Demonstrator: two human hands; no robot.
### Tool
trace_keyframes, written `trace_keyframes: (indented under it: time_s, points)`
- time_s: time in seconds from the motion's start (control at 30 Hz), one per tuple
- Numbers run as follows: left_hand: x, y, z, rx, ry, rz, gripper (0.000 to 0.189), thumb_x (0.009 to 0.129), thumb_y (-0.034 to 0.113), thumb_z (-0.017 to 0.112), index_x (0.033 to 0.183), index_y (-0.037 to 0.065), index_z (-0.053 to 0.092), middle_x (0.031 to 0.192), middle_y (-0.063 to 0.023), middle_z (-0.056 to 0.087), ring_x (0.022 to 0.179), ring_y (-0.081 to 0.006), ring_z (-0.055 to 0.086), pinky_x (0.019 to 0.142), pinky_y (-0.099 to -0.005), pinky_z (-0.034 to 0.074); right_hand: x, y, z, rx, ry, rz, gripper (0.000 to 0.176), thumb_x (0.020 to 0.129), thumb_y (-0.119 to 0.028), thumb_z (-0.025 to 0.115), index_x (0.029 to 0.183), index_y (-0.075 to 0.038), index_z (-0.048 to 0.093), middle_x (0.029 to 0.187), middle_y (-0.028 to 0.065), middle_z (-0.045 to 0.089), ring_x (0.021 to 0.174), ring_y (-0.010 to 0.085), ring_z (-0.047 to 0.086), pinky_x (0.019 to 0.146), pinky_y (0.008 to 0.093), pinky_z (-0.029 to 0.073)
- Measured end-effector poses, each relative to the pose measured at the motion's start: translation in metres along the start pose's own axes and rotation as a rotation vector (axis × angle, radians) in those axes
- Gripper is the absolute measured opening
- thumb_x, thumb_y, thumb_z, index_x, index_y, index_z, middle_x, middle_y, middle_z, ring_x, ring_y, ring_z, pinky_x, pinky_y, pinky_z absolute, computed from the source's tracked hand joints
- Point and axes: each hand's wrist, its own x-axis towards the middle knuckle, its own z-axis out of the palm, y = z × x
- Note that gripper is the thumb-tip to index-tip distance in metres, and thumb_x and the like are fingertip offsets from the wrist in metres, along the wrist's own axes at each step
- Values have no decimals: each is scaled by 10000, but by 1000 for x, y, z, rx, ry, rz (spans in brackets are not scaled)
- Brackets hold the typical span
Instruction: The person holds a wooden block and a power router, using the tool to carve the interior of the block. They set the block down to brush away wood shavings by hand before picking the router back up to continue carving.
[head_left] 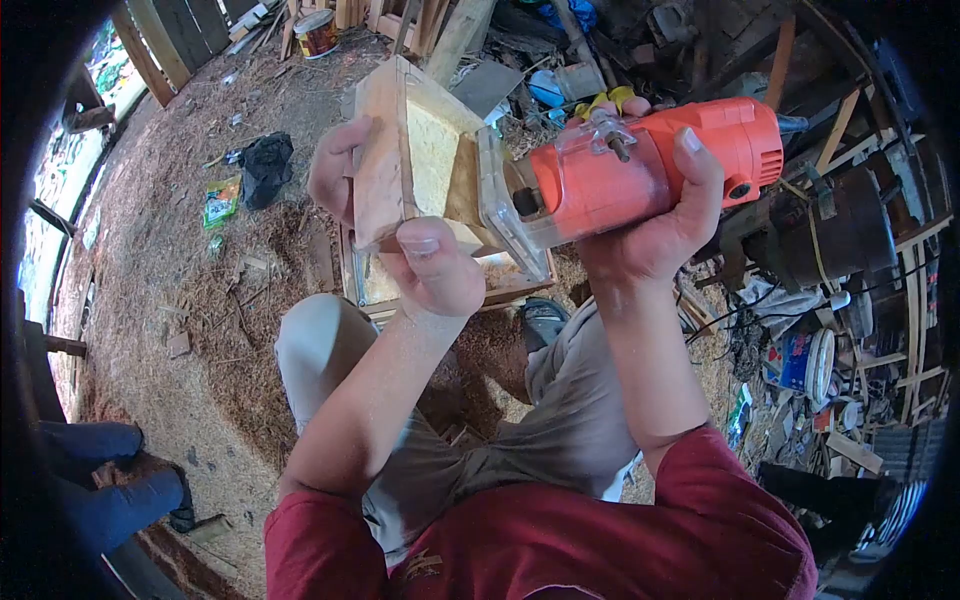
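Note:
My left hand (pixel 435 270) is closed around a small open wooden box (pixel 380 160), its thumb on the near edge and fingers behind the far side. In my right hand (pixel 655 235) is a red trim router (pixel 690 150), lying sideways with its cord end to the right. The router's clear plastic base (pixel 515 215) sits against the box's right-hand edge. Where the bit meets the wood is hidden. Below the box, between my knees, another wooden frame or box (pixel 510 285) rests low down, partly covered by my hands.
Sawdust and shavings cover the ground (pixel 230 350). A black plastic bag (pixel 266 170) and a green packet (pixel 222 201) lie at left; a tub (pixel 316 35) stands at the back. Machinery (pixel 830 235) and scrap wood crowd the right. Another person's legs (pixel 110 480) show at lower left.

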Motion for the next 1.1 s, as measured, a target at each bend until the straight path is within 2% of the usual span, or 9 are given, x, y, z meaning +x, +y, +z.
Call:
trace_keyframes:
  time_s: [0.07, 0.17, 0.37, 0.57, 0.67, 0.87, 1.1]
  points:
    - [0, -3, -4, 54, -19, 29, 776, 930, 628, 420, 1314, -46, 403, 1269, -154, 351, 1187, -259, 404, 990, -398, 337, 0, 1, -1, -1, -5, 8, 511, 790, -356, 657, 1130, -13, 491, 1045, 134, 565, 944, 292, 586, 897, 474, 496]
    - [2, 10, -5, 140, -41, -83, 932, 902, 771, 373, 1299, -71, 408, 1264, -90, 353, 1245, -209, 408, 1078, -400, 343, 1, 3, -3, -12, 3, 5, 506, 793, -352, 657, 1134, -19, 489, 1039, 132, 570, 940, 294, 588, 885, 476, 498]
    - [1, 12, -2, 93, 7, -177, 986, 837, 814, 453, 1318, -42, 361, 1247, -90, 358, 1223, -206, 432, 1071, -394, 349, 2, 3, -5, -1, 13, 28, 478, 800, -342, 658, 1127, -33, 494, 1041, 128, 575, 941, 297, 589, 880, 477, 499]
    - [1, 8, -4, 100, -6, -171, 948, 870, 780, 433, 1311, -58, 396, 1278, -96, 351, 1233, -212, 423, 1077, -400, 345, -2, 2, 3, -5, 18, 5, 482, 803, -339, 657, 1143, -43, 486, 1058, 126, 569, 962, 294, 586, 888, 484, 498]
    - [0, 7, -1, 67, -27, -74, 933, 899, 759, 398, 1310, -79, 423, 1282, -103, 348, 1247, -218, 410, 1080, -404, 343, -3, 2, 5, -15, 26, -7, 483, 803, -339, 655, 1145, -43, 487, 1058, 126, 567, 964, 293, 585, 892, 487, 496]
    - [-1, 6, -1, 120, -43, -15, 916, 933, 730, 354, 1321, -97, 420, 1290, -116, 340, 1252, -221, 394, 1081, -400, 336, 1, 1, -2, -11, -21, 10, 469, 804, -338, 649, 1137, -47, 492, 1060, 125, 559, 970, 293, 579, 906, 489, 489]
    - [1, 10, -3, 127, -66, -58, 919, 921, 743, 373, 1317, -86, 412, 1272, -106, 343, 1243, -230, 412, 1066, -412, 353, -1, 0, 1, -19, -34, 8, 478, 806, -335, 646, 1156, -59, 473, 1065, 127, 552, 983, 292, 572, 914, 491, 486]
